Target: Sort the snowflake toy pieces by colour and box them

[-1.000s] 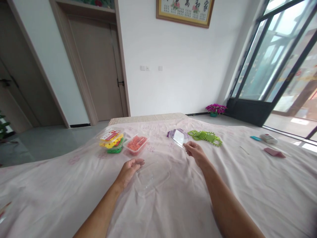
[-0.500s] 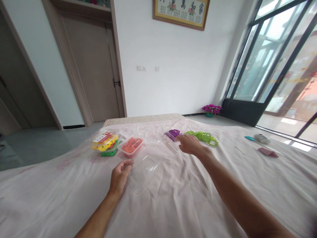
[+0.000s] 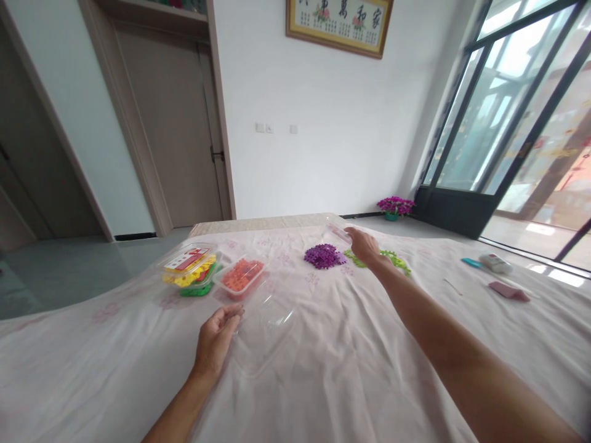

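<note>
My left hand (image 3: 216, 341) is closed, fingers and thumb pinching the edge of a clear plastic lid (image 3: 264, 335) low over the cloth. Farther off, my right hand (image 3: 364, 245) grips a clear plastic container (image 3: 339, 233), tipped above the cloth. Just under and left of it lies a loose pile of small purple plastic pieces (image 3: 324, 256). Light green toothed pieces (image 3: 396, 261) lie behind my right wrist, partly hidden by it. An open clear box of orange pieces (image 3: 242, 275) stands beyond my left hand.
At the left, clear boxes with yellow pieces (image 3: 196, 272) and green pieces (image 3: 198, 289) are stacked. On the right lie a thin stick (image 3: 453, 287), a pink folded item (image 3: 508, 291), a white object (image 3: 495, 263) and a blue item (image 3: 471, 262). A patterned cloth (image 3: 323, 369) covers the surface, with creases.
My right hand has lifted the container up and away from the purple pieces, which now lie loose on the cloth. My left hand has shifted slightly left and nearer with the lid.
</note>
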`<state>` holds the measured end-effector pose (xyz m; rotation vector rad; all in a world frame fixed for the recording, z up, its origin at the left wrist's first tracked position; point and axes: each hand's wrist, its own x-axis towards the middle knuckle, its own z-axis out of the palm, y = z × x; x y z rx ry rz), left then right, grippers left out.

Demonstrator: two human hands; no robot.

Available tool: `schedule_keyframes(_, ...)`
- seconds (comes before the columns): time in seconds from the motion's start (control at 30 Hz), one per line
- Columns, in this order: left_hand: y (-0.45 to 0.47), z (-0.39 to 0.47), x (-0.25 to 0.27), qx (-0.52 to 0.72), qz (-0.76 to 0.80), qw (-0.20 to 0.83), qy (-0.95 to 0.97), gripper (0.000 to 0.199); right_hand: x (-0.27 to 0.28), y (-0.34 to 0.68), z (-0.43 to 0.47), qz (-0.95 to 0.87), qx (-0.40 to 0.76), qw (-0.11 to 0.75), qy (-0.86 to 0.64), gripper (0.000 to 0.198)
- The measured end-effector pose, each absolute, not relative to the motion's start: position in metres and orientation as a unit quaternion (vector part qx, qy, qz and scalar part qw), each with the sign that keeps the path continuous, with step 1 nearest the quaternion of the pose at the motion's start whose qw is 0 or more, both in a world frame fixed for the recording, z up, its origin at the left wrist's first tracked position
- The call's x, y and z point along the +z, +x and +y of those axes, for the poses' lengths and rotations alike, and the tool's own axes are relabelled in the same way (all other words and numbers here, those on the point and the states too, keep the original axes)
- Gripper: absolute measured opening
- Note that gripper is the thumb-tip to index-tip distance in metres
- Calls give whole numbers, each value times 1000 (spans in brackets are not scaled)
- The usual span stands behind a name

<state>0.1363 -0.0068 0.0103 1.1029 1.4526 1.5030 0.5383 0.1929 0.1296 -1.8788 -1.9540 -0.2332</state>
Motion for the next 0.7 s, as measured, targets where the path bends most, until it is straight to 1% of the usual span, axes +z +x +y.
schedule_keyframes(0.1,137,-6,11,588,567,387,428,41,114,546,217,-698,-87,166,-691,64)
schedule_keyframes(0.23,140,-5,13,591,566,391,421,42,97,537,242,-707,-80,121,-692,67)
schedule_keyframes(0.47,140,-4,13,586,571,394,419,41,91,523,266,-757,-12,59,-650,54)
schedule_keyframes(0.57,139,-4,12,586,569,395,421,40,99,527,265,-777,7,50,-627,50)
schedule_keyframes(0.7,138,-4,12,590,564,395,422,39,115,534,252,-837,38,47,-543,36)
